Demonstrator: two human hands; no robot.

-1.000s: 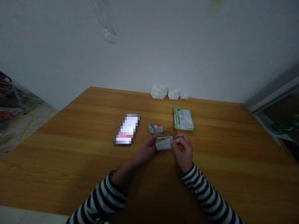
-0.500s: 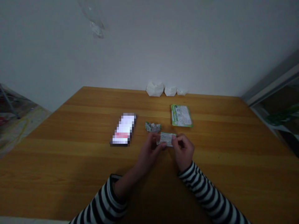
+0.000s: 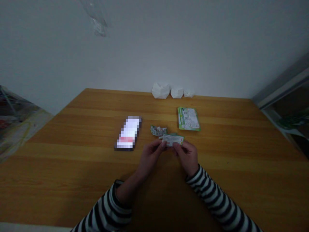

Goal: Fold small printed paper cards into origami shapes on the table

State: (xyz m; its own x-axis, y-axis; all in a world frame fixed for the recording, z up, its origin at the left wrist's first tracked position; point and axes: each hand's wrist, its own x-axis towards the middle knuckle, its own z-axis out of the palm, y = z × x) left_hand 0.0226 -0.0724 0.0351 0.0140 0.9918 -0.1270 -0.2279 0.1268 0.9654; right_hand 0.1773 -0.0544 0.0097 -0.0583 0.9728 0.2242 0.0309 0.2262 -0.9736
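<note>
Green-white packet (image 3: 173, 139), pinched along its near edge by left hand (image 3: 150, 158) and right hand (image 3: 189, 158). Likely light, bendy; material unclear in dimness. Best held by both ends.

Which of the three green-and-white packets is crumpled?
The crumpled packet lies just right of the phone. The larger packet, farther right, is flat; the held packet looks flat between left hand and right hand.
</note>
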